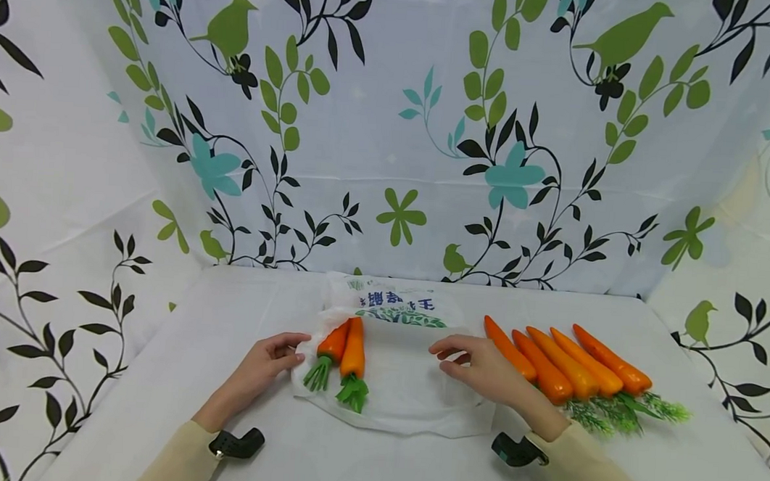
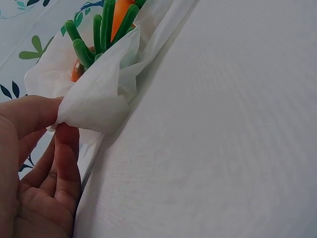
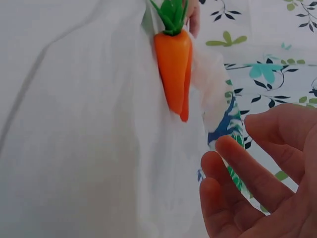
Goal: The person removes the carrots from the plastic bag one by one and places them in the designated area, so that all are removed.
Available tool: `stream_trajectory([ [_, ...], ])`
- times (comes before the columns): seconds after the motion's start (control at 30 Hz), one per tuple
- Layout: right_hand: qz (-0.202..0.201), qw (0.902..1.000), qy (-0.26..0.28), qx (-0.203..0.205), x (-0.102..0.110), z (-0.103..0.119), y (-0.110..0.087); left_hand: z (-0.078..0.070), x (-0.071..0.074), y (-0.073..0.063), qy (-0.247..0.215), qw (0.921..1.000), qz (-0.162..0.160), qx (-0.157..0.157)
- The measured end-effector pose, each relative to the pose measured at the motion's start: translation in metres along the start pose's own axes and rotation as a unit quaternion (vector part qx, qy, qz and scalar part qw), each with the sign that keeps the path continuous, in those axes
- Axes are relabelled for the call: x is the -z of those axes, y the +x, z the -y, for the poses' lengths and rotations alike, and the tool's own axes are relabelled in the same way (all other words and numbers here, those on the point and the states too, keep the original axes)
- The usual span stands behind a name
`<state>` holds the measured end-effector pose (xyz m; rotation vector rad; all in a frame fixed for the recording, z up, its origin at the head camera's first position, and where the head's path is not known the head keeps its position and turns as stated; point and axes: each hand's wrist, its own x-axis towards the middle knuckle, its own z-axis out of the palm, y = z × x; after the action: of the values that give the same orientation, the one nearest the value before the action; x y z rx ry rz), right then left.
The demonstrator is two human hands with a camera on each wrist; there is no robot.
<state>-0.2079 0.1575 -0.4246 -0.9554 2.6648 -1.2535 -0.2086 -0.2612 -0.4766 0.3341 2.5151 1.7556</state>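
A thin white plastic bag (image 1: 410,387) with green and blue print lies flat on the table. Two toy carrots (image 1: 354,348) with green tops rest on its left part, tips pointing away. At the bag's left edge my left hand (image 1: 273,358) pinches the plastic between thumb and fingers; the left wrist view shows the gathered plastic (image 2: 96,101) at the fingertips. My right hand (image 1: 476,365) hovers over the bag's right side, fingers loosely bent and apart from the thumb. Nothing sits between them in the right wrist view, where the hand (image 3: 267,183) is beside the bag.
Several more toy carrots (image 1: 555,369) with feathery green tops lie in a row to the right, close to my right forearm. The white table (image 1: 694,460) ends at a patterned curtain (image 1: 378,124) behind. Both wrists wear dark straps with devices (image 1: 237,443).
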Motion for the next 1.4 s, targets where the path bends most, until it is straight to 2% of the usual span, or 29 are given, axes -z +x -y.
stream_trajectory([
  [0.4,0.077,0.9958,0.049,0.001,-0.044,0.024,0.047,0.001,0.000,0.000,0.008,1.0000,0.001,-0.004],
  [0.53,0.101,0.9936,0.051,-0.004,-0.059,0.028,0.059,0.001,0.000,0.001,0.011,0.9999,0.001,-0.001],
  [0.7,0.117,0.9920,0.034,-0.031,-0.074,0.030,0.070,0.000,0.000,0.001,0.013,0.9999,0.002,-0.001],
  [0.97,0.139,0.9860,-0.002,-0.092,-0.076,0.036,0.078,0.002,-0.001,0.002,0.023,0.9997,0.002,0.002],
  [1.4,0.207,0.9704,-0.083,-0.092,-0.077,0.049,0.090,0.004,-0.001,0.004,0.027,0.9996,-0.001,0.010],
])
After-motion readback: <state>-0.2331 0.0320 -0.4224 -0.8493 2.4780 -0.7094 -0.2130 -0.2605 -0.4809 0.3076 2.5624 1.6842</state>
